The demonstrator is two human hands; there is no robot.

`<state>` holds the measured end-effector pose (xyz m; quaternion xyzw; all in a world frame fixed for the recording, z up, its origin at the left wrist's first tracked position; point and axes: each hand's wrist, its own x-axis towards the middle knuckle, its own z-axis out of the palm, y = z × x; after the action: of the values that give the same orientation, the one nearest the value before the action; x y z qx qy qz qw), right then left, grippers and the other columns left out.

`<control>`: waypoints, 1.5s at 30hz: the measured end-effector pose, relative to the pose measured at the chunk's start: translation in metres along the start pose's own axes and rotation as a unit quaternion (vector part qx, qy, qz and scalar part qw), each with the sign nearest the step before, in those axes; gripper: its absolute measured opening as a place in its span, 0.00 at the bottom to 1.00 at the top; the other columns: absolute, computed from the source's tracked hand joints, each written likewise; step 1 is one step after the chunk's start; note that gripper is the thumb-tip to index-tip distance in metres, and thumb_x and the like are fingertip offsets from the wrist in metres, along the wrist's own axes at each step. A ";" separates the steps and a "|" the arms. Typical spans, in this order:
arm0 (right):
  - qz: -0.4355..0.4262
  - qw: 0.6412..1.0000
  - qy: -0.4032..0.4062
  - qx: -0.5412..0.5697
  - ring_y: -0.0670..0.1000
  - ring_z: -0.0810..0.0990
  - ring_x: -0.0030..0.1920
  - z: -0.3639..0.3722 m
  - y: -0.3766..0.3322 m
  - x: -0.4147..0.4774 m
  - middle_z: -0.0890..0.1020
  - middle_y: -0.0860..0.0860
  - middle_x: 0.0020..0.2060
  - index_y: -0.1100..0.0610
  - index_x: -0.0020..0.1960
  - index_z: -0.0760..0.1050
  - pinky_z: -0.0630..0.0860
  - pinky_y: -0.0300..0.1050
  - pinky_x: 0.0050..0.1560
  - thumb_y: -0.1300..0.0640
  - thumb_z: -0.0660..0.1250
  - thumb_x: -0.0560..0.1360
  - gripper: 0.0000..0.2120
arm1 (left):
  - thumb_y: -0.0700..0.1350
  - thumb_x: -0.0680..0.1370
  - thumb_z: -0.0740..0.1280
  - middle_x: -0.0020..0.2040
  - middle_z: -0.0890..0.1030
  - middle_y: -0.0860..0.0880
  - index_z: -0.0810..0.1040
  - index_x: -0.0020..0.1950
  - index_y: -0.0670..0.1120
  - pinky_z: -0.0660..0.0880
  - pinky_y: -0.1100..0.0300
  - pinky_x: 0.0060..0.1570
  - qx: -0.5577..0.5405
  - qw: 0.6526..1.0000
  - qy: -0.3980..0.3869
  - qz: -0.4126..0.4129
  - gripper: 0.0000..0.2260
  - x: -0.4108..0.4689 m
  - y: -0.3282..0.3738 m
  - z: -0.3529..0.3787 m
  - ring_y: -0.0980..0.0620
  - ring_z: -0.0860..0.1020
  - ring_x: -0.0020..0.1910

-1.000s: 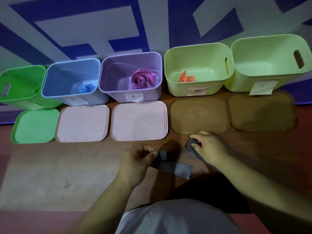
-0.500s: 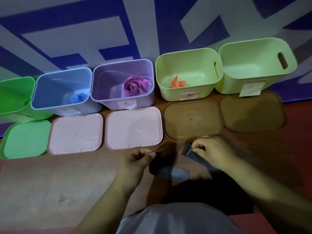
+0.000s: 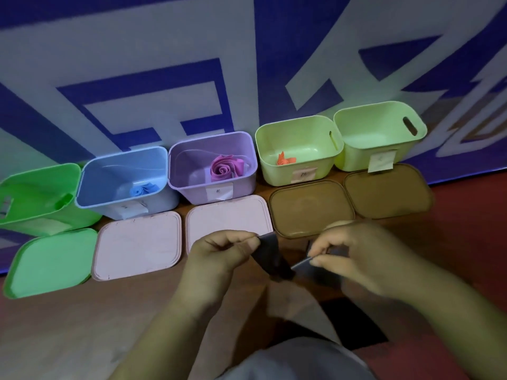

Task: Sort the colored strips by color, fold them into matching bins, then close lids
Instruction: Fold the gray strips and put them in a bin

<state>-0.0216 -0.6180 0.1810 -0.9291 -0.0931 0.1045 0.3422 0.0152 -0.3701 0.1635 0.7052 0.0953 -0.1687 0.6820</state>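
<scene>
A dark grey strip (image 3: 270,256) is lifted off the floor between my hands. My left hand (image 3: 219,255) pinches one end and my right hand (image 3: 356,257) pinches the other, folded end. Behind them stands a row of open bins: a green bin (image 3: 33,198), a blue bin (image 3: 90,185) with a rolled blue strip (image 3: 142,190), a purple bin (image 3: 247,176) with a rolled pink-purple strip (image 3: 225,170), a light green bin (image 3: 326,165) with an orange strip (image 3: 284,160), and a second light green bin (image 3: 354,160) with nothing visible inside.
Lids lie flat in front of the bins: a green lid (image 3: 52,260), two pale pink lids (image 3: 138,244) (image 3: 227,218) and two brown lids (image 3: 310,208) (image 3: 385,189). A blue and white patterned wall rises right behind the row.
Both hands have raised the grey strip off the floor and brought its ends closer together. The camera has tilted up, so the bins sit lower in view.
</scene>
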 end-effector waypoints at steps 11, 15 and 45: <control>-0.147 0.960 0.167 0.170 0.48 0.82 0.51 0.049 -0.126 0.024 0.78 0.41 0.54 0.46 0.42 0.84 0.74 0.38 0.49 0.49 0.73 0.69 0.03 | 0.42 0.65 0.73 0.38 0.84 0.45 0.86 0.36 0.44 0.78 0.57 0.43 -0.113 0.989 -0.082 -0.055 0.04 -0.046 0.062 -0.084 0.49 0.82 0.39; -0.151 0.945 0.186 0.225 0.49 0.82 0.57 0.071 -0.157 0.037 0.81 0.40 0.56 0.45 0.42 0.85 0.75 0.39 0.56 0.50 0.74 0.68 0.03 | 0.43 0.66 0.73 0.42 0.84 0.43 0.86 0.40 0.43 0.74 0.54 0.47 -0.132 0.984 -0.095 -0.066 0.06 -0.054 0.063 -0.117 0.49 0.82 0.41; -0.057 0.903 0.240 0.352 0.48 0.86 0.39 0.107 -0.183 0.073 0.86 0.47 0.38 0.43 0.41 0.84 0.80 0.39 0.42 0.61 0.75 0.67 0.12 | 0.43 0.70 0.76 0.52 0.86 0.41 0.86 0.52 0.43 0.79 0.53 0.54 -0.107 0.986 -0.123 0.037 0.12 -0.032 0.049 -0.155 0.45 0.84 0.53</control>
<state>0.0026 -0.3970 0.2118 -0.7381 -0.0179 -0.1156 0.6644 0.0197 -0.2157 0.2227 0.6050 0.0024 -0.2173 0.7660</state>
